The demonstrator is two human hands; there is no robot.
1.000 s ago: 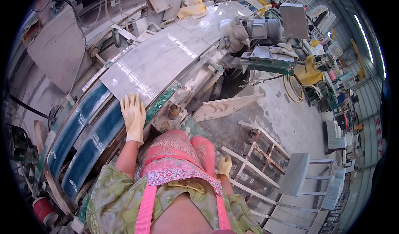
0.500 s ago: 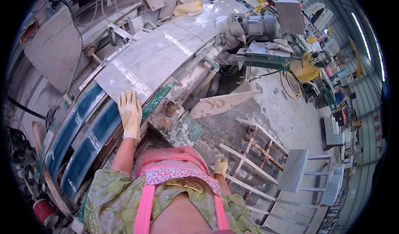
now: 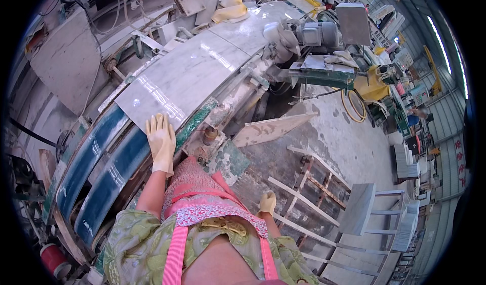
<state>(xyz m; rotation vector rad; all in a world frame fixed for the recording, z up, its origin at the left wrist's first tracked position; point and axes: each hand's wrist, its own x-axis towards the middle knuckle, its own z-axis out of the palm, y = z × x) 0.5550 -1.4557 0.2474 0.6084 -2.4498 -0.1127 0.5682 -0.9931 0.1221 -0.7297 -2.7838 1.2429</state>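
My left hand (image 3: 161, 139), in a pale cream glove, lies flat with straight fingers at the near edge of a light grey veined stone slab (image 3: 172, 85). Its fingertips overlap the slab's near edge; whether they press on it I cannot tell. Under the slab run two blue conveyor belts (image 3: 114, 176), bare at their near end. Farther along, a second polished slab (image 3: 243, 24) lies end to end with the first. My right hand (image 3: 268, 203), gloved alike, hangs low by my side, fingers loosely curled, with nothing visible in it. A metal rack is nearest to it.
A motor (image 3: 319, 33) and a green-edged shelf (image 3: 321, 74) with gloves stand beyond the conveyor. A stone piece (image 3: 273, 128) leans low beside it. On the right, a white-barred rack (image 3: 309, 204) holds an upright slab (image 3: 357, 209). A big stone sheet (image 3: 66, 62) leans at far left.
My left hand has shifted slightly right along the slab's near edge. My pink apron has swung forward toward the conveyor. Slabs and right hand look nearly unchanged.
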